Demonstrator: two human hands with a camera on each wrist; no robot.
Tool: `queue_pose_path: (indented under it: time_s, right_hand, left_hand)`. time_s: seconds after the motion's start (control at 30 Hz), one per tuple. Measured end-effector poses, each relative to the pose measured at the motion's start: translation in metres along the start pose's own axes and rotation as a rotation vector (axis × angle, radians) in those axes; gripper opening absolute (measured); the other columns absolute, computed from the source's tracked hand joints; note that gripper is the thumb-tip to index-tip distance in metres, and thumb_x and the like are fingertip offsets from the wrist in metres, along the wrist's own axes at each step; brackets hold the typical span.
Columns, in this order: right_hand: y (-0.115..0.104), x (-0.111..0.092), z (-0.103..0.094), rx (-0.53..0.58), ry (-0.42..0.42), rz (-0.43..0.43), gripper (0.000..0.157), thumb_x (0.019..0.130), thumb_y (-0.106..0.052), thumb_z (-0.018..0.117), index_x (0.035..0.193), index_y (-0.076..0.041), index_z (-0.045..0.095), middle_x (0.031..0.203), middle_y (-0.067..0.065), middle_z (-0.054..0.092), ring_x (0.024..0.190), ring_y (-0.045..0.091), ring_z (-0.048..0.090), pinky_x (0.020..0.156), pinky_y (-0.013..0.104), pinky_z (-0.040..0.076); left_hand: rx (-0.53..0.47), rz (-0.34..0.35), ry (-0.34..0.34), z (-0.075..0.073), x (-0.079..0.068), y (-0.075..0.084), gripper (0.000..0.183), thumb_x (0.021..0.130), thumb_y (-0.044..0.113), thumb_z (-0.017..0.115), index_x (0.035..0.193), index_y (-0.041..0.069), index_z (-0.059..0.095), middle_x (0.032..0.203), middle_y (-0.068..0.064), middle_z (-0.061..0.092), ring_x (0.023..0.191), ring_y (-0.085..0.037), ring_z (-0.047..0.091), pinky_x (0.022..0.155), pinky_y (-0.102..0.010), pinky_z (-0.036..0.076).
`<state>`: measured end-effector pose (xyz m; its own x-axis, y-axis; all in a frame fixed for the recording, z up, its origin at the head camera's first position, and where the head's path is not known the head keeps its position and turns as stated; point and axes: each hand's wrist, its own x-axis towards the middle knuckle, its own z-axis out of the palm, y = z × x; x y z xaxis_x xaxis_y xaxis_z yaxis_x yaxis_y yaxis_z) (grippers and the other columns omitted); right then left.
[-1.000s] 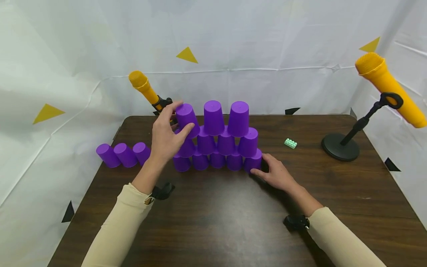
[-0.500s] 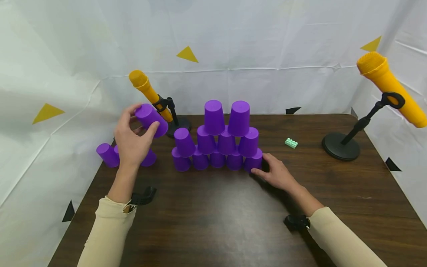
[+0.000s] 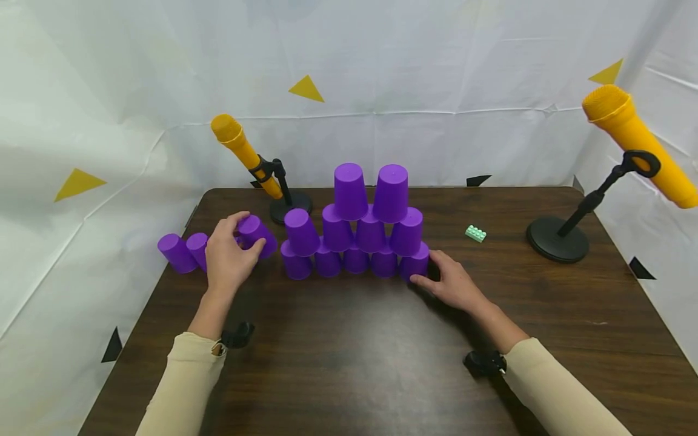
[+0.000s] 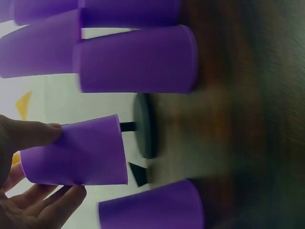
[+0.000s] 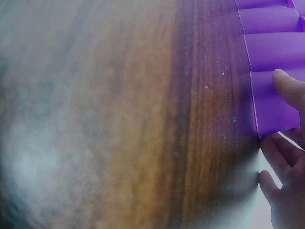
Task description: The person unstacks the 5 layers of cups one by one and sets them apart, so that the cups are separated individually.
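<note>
My left hand grips a raised cup, seemingly mid-transfer, next likely needing level lowering; my right hand holds the stack's end cup.

Held cup, left of the cup stack: part of the left hand is lost to me behind it, head view
Loose cup, further left of that stack: partly covered by the same hand
Sleeves, nearer than the stack: cut off by the bottom edge
Tabletop, before the stack: blurred, right wrist view
</note>
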<state>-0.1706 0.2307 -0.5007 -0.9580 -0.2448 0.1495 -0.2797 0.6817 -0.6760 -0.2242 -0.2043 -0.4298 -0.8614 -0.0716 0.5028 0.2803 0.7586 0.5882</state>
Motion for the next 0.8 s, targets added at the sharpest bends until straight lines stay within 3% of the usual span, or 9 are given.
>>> queue_pose_path:
  time_s: [0.33,0.8]
  right_hand:
    - [0.001,0.0,0.001,0.002,0.005,0.001,0.064,0.087,-0.034,0.075,0.139,-0.005,0.051,0.128,0.018,0.059,0.121,0.035,0.054,0.1,0.054,0.042]
    - [0.0,0.0,0.001,-0.002,0.011,-0.008,0.063,0.087,-0.033,0.076,0.138,-0.005,0.052,0.127,0.018,0.06,0.12,0.035,0.055,0.1,0.053,0.042]
  left_hand:
    - [0.088,-0.016,-0.105,0.022,-0.009,-0.012,0.058,0.073,0.013,0.087,0.126,0.006,0.063,0.111,-0.019,0.064,0.092,-0.035,0.059,0.078,-0.052,0.048]
    - [0.089,-0.022,-0.111,0.028,-0.012,-0.02,0.057,0.073,0.007,0.085,0.124,0.004,0.062,0.115,-0.021,0.062,0.104,-0.041,0.06,0.087,-0.057,0.048]
